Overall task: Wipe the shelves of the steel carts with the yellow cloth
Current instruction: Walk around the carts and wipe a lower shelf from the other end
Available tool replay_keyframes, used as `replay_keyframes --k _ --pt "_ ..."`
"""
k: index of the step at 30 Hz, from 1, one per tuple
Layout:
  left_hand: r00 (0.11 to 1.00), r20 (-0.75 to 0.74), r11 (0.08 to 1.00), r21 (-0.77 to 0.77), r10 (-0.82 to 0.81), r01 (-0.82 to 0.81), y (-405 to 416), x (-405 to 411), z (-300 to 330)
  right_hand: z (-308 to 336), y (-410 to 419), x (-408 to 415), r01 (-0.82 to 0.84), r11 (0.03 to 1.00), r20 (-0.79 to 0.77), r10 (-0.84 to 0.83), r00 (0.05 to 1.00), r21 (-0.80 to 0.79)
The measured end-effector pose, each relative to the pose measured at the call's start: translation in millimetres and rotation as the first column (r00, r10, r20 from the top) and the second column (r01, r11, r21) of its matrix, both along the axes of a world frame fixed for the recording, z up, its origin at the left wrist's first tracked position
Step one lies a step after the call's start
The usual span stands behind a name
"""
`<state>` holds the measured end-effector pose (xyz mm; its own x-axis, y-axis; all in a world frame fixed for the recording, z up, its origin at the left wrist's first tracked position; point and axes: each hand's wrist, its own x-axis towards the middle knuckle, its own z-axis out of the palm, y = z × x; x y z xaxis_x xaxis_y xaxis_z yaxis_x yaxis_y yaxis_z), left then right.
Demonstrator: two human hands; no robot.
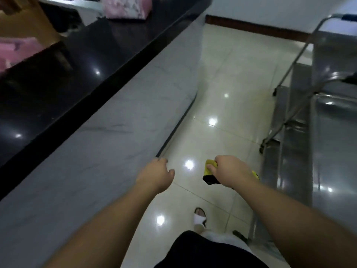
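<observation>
The right hand (229,171) grips the yellow cloth (210,167) above the tiled floor (231,74), the left hand (156,174) hangs loosely curled and empty, steel carts (328,122) stand right

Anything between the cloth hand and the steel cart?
Only bare glossy floor tile lies between the right hand, gripping the yellow cloth, and the steel cart, in the head view.
</observation>
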<state>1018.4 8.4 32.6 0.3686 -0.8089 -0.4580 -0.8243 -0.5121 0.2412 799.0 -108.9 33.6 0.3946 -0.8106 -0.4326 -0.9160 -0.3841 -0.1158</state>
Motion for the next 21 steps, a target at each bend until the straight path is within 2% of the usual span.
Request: replay_keyframes --k 6,15,21 --pt "0.981 0.016 0.981 -0.013 -0.194 0.194 -123 -6 -1 -21 -84 -33 0.251 0.968 0.014 -0.252 0.968 0.022" --pt "0.953 -0.008 0.953 0.021 -0.303 0.303 -279 -18 5 -18 -222 -56 0.427 0.902 0.031 -0.429 0.903 0.062" --pt "0.883 -0.021 0.882 0.043 -0.470 0.470 -381 -39 -6 -21 -275 -79 0.587 0.805 0.035 -0.591 0.806 0.085"
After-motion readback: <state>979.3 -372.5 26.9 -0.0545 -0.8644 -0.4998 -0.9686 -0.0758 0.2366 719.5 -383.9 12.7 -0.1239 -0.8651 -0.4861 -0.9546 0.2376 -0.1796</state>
